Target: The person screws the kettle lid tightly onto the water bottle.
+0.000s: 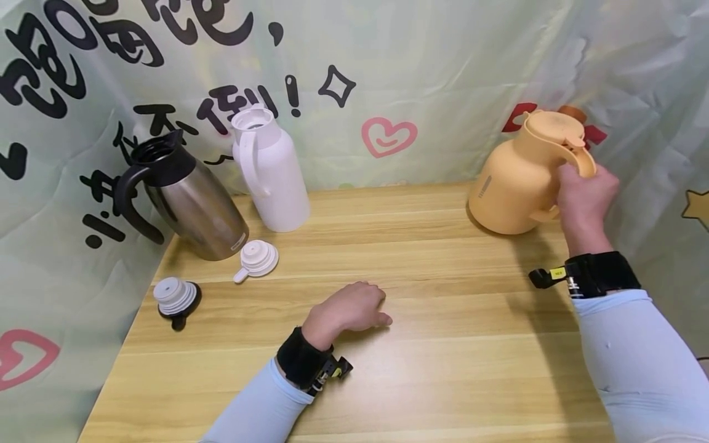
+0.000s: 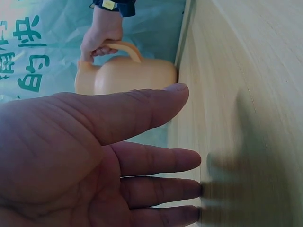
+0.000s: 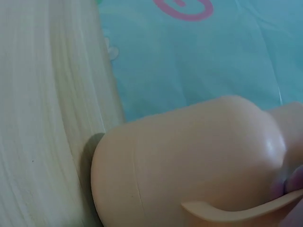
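Observation:
My right hand (image 1: 587, 203) grips the handle of an orange thermos jug (image 1: 506, 187) at the back right of the table. The jug stands upright near the curtain, its round lid (image 1: 554, 126) on top. In the right wrist view the jug's body (image 3: 189, 156) fills the lower part, with only a bit of finger showing at the right edge. My left hand (image 1: 351, 307) hovers low over the middle of the table, holding nothing. Its fingers reach out fairly straight in the left wrist view, the thumb (image 2: 147, 111) apart from them.
On the left stand a steel thermos jug (image 1: 202, 212) with a black handle and an open-topped white thermos jug (image 1: 279, 178). Before them lie a white stopper (image 1: 258, 257) and a white-and-black stopper (image 1: 174, 296). A printed curtain (image 1: 443, 80) hangs behind the wooden table (image 1: 421, 381).

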Demonstrator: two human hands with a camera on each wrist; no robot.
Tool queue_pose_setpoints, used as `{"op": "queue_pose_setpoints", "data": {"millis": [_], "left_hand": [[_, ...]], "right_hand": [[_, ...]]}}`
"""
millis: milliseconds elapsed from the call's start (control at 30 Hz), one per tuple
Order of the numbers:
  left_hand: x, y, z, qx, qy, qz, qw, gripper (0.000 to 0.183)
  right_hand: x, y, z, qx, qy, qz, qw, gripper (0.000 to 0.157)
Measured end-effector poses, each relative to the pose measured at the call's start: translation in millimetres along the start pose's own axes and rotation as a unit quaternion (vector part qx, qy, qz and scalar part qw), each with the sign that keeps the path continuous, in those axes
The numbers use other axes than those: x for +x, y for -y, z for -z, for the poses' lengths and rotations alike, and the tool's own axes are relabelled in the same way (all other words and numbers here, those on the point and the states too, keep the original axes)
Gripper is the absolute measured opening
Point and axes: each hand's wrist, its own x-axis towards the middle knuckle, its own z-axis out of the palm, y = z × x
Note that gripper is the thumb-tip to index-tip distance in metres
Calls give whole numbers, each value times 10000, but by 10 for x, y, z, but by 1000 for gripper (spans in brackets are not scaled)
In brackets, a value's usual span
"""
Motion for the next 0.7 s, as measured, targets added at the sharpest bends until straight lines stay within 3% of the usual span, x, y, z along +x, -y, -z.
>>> {"op": "queue_pose_setpoints", "data": {"millis": [167, 300, 400, 533, 700], "left_hand": [[-23, 96, 6, -214, 50, 100, 9997, 33], [-55, 200, 20, -449, 41, 158, 9989, 50], [-92, 284, 27, -550, -31, 92, 9984, 52], [-159, 386, 47, -666, -98, 129, 9976, 54], [-229, 464, 111, -831, -147, 251, 9961, 58]], "right_hand": [[-7, -46, 16, -1234, 175, 128, 9921, 21], [-100, -20, -23, -1614, 80, 390, 9861, 42], [-222, 8, -63, -1533, -378, 1011, 9823, 51], [-456, 90, -126, -1175, -1062, 2269, 9610, 43], [-843, 208, -262, -477, -1029, 3355, 9352, 36]]}}
